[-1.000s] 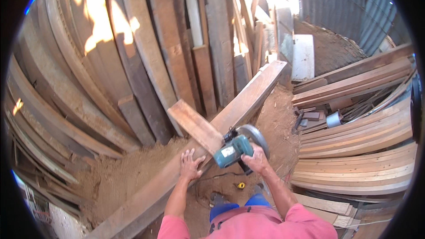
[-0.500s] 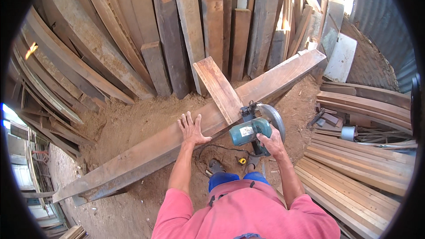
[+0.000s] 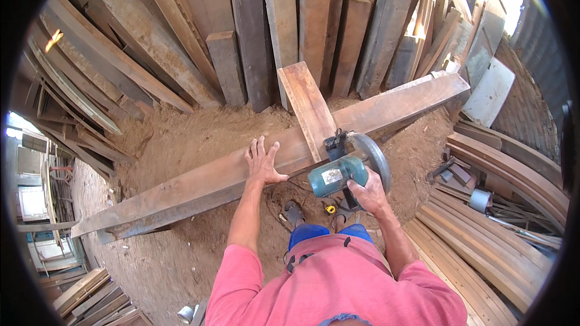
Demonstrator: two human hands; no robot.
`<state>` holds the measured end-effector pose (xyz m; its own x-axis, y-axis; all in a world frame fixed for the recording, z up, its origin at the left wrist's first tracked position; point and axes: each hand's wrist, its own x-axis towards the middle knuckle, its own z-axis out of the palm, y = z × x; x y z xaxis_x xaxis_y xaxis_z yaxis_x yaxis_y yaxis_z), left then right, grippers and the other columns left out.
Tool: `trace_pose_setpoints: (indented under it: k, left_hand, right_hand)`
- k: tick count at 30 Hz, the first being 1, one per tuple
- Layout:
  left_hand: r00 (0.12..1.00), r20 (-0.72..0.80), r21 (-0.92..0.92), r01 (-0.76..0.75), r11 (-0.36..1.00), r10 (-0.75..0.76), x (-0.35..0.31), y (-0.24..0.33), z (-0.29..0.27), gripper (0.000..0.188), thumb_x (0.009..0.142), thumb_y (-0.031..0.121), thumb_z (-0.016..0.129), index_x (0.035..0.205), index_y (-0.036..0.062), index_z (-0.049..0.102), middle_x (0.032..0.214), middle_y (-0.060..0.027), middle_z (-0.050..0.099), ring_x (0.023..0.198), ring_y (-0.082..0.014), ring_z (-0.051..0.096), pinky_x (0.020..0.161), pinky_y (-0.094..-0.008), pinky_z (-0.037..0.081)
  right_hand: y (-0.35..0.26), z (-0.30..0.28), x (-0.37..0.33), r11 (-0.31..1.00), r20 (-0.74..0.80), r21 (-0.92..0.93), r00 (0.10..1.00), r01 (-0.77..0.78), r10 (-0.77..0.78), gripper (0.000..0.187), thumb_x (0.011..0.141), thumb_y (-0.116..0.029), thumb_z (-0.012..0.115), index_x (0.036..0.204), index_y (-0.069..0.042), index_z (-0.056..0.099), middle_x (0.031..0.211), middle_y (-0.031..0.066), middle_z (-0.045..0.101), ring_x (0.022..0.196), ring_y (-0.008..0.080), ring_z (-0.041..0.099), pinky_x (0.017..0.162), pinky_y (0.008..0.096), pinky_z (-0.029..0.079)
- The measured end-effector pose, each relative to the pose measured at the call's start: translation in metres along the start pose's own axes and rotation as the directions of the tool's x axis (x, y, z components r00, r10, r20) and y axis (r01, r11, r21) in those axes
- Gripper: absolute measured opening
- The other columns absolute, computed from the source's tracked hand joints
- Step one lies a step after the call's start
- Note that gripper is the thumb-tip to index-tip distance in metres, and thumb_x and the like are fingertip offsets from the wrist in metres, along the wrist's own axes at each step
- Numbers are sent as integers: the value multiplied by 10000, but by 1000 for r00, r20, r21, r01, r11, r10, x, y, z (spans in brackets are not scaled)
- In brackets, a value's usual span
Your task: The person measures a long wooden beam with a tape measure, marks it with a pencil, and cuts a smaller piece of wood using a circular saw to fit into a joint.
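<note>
My left hand [image 3: 263,163] lies spread on top of a long, thick wooden beam [image 3: 199,182] that runs from the lower left to the upper right. My right hand [image 3: 369,194] is closed round the handle of a teal circular saw [image 3: 331,176] with a round grey blade guard. Across the beam rests a short wooden board [image 3: 307,107], its far end reaching past the beam's far edge. The front of the saw is at the board's near end; its blade is hidden, so I cannot tell whether it touches wood.
Tall planks [image 3: 249,42] lean along the far side. Stacked timber [image 3: 477,247] lies at the right, near a short grey cylinder [image 3: 480,200]. A yellow tape measure [image 3: 330,209] is on the sawdust-covered ground by my feet. More boards [image 3: 96,299] lie at lower left.
The whole view has shifted and turned a little. My left hand stays spread on the beam, and my right hand keeps its hold on the circular saw near the board's end.
</note>
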<state>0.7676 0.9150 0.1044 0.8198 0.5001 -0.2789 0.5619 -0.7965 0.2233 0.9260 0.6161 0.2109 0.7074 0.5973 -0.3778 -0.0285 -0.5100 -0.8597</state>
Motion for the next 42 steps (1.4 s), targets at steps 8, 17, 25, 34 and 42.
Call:
trace_pose_setpoints:
  k: [8, 17, 25, 34, 42]
  left_hand:
    - [1000, 5, -11, 2, 1000, -2, 0, 2, -4, 1176, 442, 489, 924, 1471, 229, 416, 1591, -220, 173, 1496, -426, 78, 1181, -631, 72]
    - [999, 33, -20, 21, 1000, -21, 2, 4, -6, 1179, 438, 488, 923, 1471, 232, 417, 1590, -219, 163, 1496, -425, 67, 1188, -618, 60]
    - [999, 40, 3, 28, 1000, -28, 3, 4, -5, 1188, 436, 489, 924, 1478, 234, 414, 1592, -221, 161, 1497, -426, 63, 1188, -622, 73]
    - [997, 68, -12, 43, 999, -42, 4, 6, -10, 1172, 452, 486, 924, 1479, 235, 419, 1598, -215, 158, 1500, -427, 65, 1189, -619, 74]
    - [988, 128, -16, 86, 996, -83, 4, 12, -20, 1172, 472, 465, 936, 1493, 244, 404, 1602, -206, 144, 1504, -413, 54, 1198, -590, 77]
  right_hand:
    - [-8, 18, 3, 998, 36, 17, 997, 65, -66, 320, 814, -120, 674, 1096, 24, 627, 925, 160, 669, 867, 248, 644, 841, 378, 505]
    - [-7, 31, 10, 995, 58, 48, 995, 84, -86, 332, 805, -103, 661, 1109, 23, 621, 893, 143, 661, 833, 228, 636, 814, 369, 507]
    - [-19, 32, 19, 996, 63, 24, 994, 84, -85, 317, 799, -91, 652, 1093, 25, 623, 868, 148, 657, 809, 235, 630, 798, 369, 507]
    - [-26, 36, 38, 992, 65, 39, 991, 117, -119, 287, 790, -77, 643, 1056, 29, 634, 867, 157, 662, 815, 244, 639, 804, 371, 507]
    - [-25, 40, 55, 988, 70, 30, 986, 152, -154, 265, 785, -71, 635, 1028, 34, 633, 840, 148, 651, 791, 233, 624, 783, 370, 502]
